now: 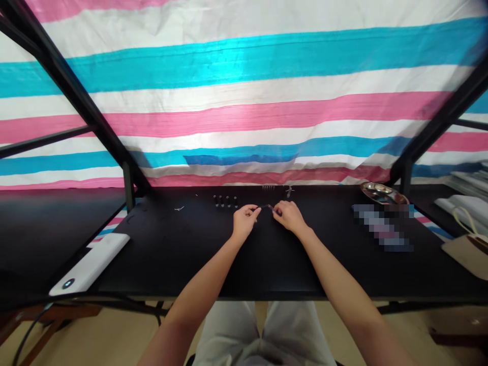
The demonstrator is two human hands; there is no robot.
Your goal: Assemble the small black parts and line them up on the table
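My left hand (245,219) and my right hand (288,215) meet over the middle of a black table (190,254). Both are pinched on the two ends of one thin dark rod-like piece (266,206), too small to name. Just behind my left hand a short row of several small dark upright pieces (225,201) stands on the table. Further back right lies another small row of tiny pieces (268,187) and a small light-coloured bit (289,191).
A shallow metal dish (381,192) sits at the back right. A white power bank (91,264) lies on the table's left edge with a cable. Black frame posts (127,190) rise at both sides. White bags (470,203) lie far right. A striped sheet hangs behind.
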